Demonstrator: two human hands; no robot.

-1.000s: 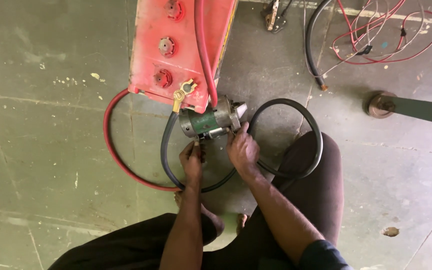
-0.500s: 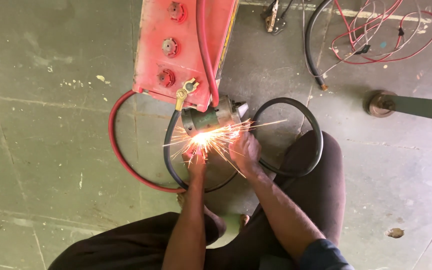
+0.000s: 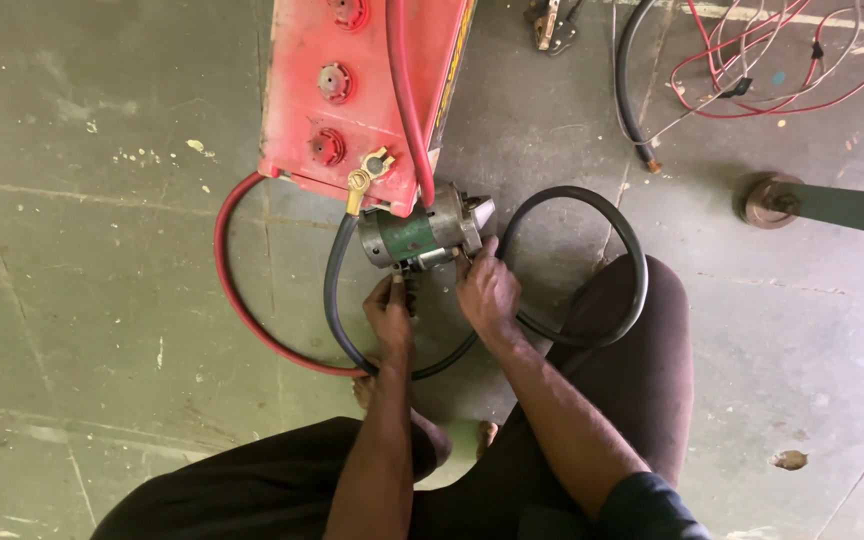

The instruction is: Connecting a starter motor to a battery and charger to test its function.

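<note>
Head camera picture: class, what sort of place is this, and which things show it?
Probably an auto-electric repair workshop: a red battery and a green motor sit on a bare concrete floor, with loose wires nearby.

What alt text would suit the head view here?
Both hands, left hand and right hand, press against a small green motor on a concrete floor, beside a red battery. A black cable loops round the right knee.

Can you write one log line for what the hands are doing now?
left hand: at motor | right hand: on motor | battery: behind
</note>
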